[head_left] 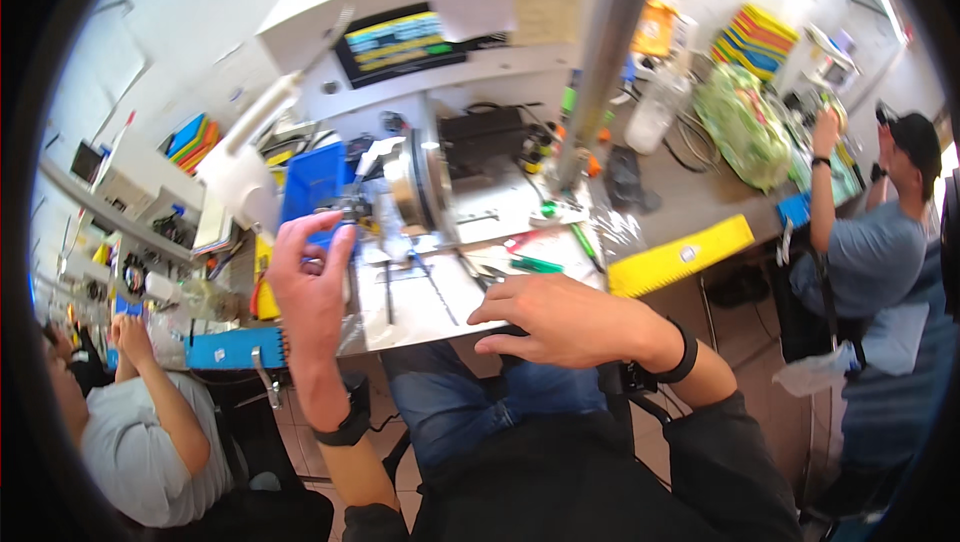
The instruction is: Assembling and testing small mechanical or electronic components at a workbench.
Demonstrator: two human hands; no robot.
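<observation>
My left hand (308, 292) is raised over the front edge of the bench, its fingers curled and the tips of thumb and forefinger close together. Whatever may be between them is too small to make out. Just past those fingertips is a dark metal fitting (352, 206), beside a round metal machine part (405, 182). My right hand (560, 317) hovers palm down over the near edge of the white work surface (410, 297), fingers stretched forward and holding nothing visible. Ahead of it lie a green-handled tool (537, 265), a green pen-like tool (587, 247) and thin dark rods (437, 290).
A blue bin (312, 182) and a white lamp (240, 177) stand left. A metal post (605, 62) rises behind the work surface. To the right are a yellow strip (682, 255), a clear bottle (655, 117) and a green bag (742, 127). People sit on both sides.
</observation>
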